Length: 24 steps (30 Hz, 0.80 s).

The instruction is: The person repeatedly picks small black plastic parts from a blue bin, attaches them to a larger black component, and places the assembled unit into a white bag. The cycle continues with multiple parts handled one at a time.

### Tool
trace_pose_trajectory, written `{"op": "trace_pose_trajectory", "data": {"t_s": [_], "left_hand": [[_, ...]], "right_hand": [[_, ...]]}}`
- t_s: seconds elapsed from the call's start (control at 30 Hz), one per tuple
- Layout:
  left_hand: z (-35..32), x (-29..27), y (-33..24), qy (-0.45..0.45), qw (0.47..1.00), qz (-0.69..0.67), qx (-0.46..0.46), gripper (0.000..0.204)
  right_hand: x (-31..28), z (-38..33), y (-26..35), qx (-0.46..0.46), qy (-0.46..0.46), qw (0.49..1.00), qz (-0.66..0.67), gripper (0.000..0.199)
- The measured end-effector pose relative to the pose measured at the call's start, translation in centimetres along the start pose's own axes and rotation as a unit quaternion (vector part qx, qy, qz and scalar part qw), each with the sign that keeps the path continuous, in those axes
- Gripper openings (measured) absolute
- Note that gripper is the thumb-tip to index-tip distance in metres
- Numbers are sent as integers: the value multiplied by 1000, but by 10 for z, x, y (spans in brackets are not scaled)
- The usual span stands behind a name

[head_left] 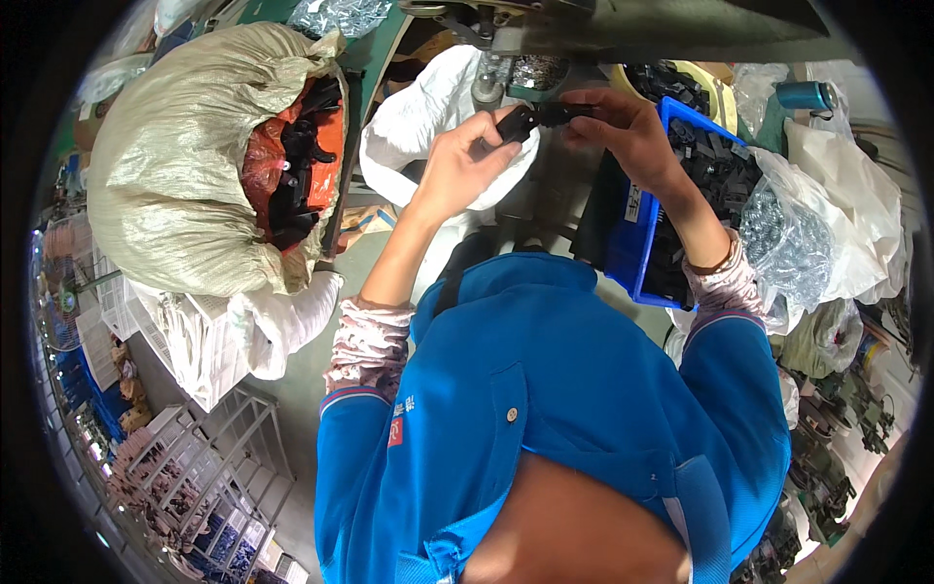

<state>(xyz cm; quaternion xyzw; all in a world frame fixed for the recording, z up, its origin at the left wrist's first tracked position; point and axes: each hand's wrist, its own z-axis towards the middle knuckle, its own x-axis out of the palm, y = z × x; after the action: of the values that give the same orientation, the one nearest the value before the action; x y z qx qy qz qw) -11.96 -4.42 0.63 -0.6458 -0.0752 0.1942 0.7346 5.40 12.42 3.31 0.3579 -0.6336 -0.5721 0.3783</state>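
In front of me my left hand (465,164) is closed on a small black plastic part (517,124), gripped between thumb and fingers. A second black piece (567,112) lies level with it, almost end to end, in the fingers of my right hand (628,131). Whether the two pieces touch or are joined, I cannot tell. Just below the left-hand part is a white plastic bag (394,131) with its mouth open. Above both hands spans the dark metal body of a machine (662,31).
On the left bulges a woven sack (175,165), its red lining exposing black parts (311,141). At right, a blue crate (625,248) holds many black pieces. Behind it stands a yellow tub (725,97). Clear bags of small parts (783,229) and a teal can (806,95) lie farther right.
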Motion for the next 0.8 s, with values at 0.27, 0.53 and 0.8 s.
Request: {"op": "trace_pose_trajectory", "data": {"t_s": [0.27, 0.53, 0.8], "left_hand": [[5, -33, 3, 20, 994, 100, 47, 25], [25, -60, -9, 61, 951, 262, 156, 17], [51, -84, -14, 94, 919, 301, 235, 20]], "right_hand": [[28, 18, 7, -4, -27, 983, -181, 25], [50, 36, -3, -67, -42, 984, -161, 23], [68, 48, -5, -127, -104, 959, -232, 23]]}}
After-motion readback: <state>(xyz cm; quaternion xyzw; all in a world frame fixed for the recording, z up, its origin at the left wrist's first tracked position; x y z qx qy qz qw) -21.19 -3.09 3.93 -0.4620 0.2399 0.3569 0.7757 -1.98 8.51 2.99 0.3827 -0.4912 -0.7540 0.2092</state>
